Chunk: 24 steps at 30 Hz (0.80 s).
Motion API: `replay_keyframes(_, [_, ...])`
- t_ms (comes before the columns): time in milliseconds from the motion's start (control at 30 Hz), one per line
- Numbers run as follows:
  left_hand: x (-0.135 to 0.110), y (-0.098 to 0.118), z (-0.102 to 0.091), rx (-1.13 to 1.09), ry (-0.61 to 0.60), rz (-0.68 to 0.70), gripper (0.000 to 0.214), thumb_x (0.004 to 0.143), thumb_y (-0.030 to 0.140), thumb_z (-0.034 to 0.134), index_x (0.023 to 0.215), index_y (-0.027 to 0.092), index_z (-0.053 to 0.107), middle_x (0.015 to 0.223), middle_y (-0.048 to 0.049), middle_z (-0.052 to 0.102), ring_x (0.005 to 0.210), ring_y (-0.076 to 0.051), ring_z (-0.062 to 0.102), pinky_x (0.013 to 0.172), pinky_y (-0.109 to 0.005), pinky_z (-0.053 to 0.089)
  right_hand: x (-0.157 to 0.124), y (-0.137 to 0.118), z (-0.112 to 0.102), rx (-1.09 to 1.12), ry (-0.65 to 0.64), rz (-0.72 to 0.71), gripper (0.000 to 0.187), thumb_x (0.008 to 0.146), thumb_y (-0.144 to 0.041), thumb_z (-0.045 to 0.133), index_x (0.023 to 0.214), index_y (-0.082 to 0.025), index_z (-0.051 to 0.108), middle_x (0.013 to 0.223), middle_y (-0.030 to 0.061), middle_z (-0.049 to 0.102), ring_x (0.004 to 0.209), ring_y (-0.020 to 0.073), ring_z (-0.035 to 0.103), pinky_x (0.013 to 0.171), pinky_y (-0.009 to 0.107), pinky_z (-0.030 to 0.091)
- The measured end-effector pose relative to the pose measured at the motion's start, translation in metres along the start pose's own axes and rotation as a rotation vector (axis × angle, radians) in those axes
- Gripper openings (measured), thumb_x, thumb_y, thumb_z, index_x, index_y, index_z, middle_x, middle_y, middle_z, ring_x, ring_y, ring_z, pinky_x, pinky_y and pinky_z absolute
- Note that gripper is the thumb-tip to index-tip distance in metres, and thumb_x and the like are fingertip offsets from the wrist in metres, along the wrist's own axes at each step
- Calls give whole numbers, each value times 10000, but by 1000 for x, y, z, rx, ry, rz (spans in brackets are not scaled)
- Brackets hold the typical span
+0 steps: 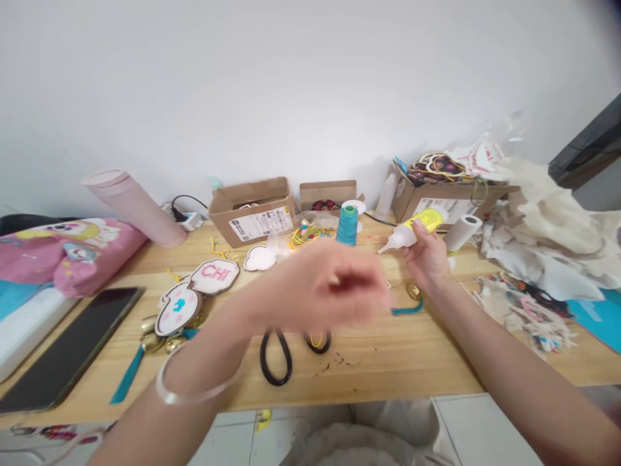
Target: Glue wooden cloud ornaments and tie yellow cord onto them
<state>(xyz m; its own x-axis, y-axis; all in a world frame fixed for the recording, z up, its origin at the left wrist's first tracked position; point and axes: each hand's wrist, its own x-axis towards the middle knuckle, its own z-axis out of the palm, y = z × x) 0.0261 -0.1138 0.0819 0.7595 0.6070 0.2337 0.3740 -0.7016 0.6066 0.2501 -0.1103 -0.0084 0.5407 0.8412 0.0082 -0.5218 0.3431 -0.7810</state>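
Observation:
My right hand [429,259] is closed around a glue bottle [414,230] with a yellow label and a white nozzle that points left, held above the wooden table [388,356]. My left hand [323,288], blurred by motion, hovers over the table's middle with a silver bangle [194,388] on its wrist; its fingers are smeared and I cannot make out what they do. Black-handled scissors [281,353] lie just under it. A teal thread spool [347,225] stands behind the hands.
Cardboard boxes [252,210] line the back edge. Decorated tags, one reading CHI [213,275], lie left of centre. A pink bottle [133,204], a dark tablet [72,346], a paper roll [463,230] and paper scraps [524,310] crowd the sides.

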Motion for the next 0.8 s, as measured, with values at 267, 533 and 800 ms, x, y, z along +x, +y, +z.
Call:
replay_keyframes(267, [44,-121,16,751,-52,-346,184,747,210,478,892,199,590,910,-61,580,835,-193,558,693,-274,417,1,-4,3,32,29,7,246,566,-247,717,730,-161,555,677,-21,610,617,109,588,449,171,490])
replay_keyframes(533, [44,-135,17,772,79,-383,228,754,123,446,905,203,597,940,-58,579,847,-197,560,707,-284,419,1,-5,2,51,16,5,255,563,-250,720,738,-161,558,688,-10,621,592,104,582,401,157,451])
replay_keyframes(800, [43,-134,23,813,92,-351,272,786,214,410,891,242,659,1018,-52,529,874,-189,547,700,-276,431,0,-7,4,53,-2,-1,247,568,-261,723,726,-168,558,674,-21,619,582,100,583,427,166,476])
